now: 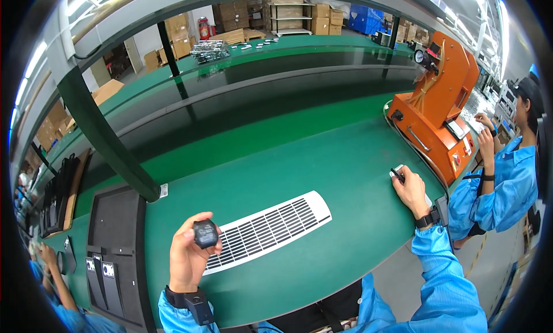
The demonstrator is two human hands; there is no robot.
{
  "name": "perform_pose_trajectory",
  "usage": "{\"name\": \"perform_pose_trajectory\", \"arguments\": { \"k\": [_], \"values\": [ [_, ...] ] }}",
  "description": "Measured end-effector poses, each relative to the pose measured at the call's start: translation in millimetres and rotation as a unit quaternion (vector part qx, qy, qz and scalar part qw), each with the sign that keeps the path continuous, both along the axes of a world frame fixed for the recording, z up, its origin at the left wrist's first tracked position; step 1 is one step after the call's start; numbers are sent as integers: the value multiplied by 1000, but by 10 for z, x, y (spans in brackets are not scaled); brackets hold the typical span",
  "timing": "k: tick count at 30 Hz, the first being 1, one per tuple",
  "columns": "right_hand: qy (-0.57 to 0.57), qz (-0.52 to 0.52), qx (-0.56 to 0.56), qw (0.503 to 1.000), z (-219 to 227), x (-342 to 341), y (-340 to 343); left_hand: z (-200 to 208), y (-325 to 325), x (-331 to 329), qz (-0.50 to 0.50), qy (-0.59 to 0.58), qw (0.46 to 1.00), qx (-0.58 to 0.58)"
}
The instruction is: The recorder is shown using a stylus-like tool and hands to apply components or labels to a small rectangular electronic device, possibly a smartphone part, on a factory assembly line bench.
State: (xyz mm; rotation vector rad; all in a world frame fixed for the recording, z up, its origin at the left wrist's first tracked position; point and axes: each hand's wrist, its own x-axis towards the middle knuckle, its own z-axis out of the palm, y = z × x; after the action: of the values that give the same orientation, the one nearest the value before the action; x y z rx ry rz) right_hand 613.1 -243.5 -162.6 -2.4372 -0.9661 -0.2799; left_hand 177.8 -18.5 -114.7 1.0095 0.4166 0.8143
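Observation:
My left hand (pixel 187 258) is raised over the green bench, its fingers closed round a small black rounded-square device (pixel 205 234) with a glossy face. Just beyond that hand lies a long white sheet (pixel 321 206) with rows of short black bars, its near-left end partly hidden by my hand. At the right side of the bench my right hand (pixel 412 189) is closed on a thin black pen-like stick (pixel 397 175). Under this hand a small white item shows only at its edges; its kind I cannot make out.
An orange bench machine (pixel 429 114) with a gauge and a cable stands at the right. A black foam tray (pixel 115 218) holding dark flat parts lies left, beside a green post (pixel 109 137). Beyond runs a dark conveyor (pixel 259 80). Co-workers in blue are at both sides.

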Motion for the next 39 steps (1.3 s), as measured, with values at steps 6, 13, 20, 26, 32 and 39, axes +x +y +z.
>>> {"name": "perform_pose_trajectory", "arguments": {
  "k": [6, 13, 20, 26, 32, 39],
  "values": [
    [-1, -1, -2, 1000, -33, 35, -19, -13, -16, 50, 58, 10, 998, -35],
    [8, 2, 3, 1000, 8, 10, 3, 23, -52, 77, 62, 40, 997, 16],
    [10, 4, 6, 1000, 6, -2, 3, 14, 50, -85, 52, 203, 957, 198],
    [16, 5, 9, 1000, -17, 19, -13, -86, 100, -76, 139, 499, 778, 356],
    [5, 4, 7, 1000, -46, 67, -31, -134, 61, -32, 253, 522, 627, 519],
    [19, -6, 19, 1000, -32, 55, -6, -107, -330, 298, 115, 324, 718, 606]
  ]
}}
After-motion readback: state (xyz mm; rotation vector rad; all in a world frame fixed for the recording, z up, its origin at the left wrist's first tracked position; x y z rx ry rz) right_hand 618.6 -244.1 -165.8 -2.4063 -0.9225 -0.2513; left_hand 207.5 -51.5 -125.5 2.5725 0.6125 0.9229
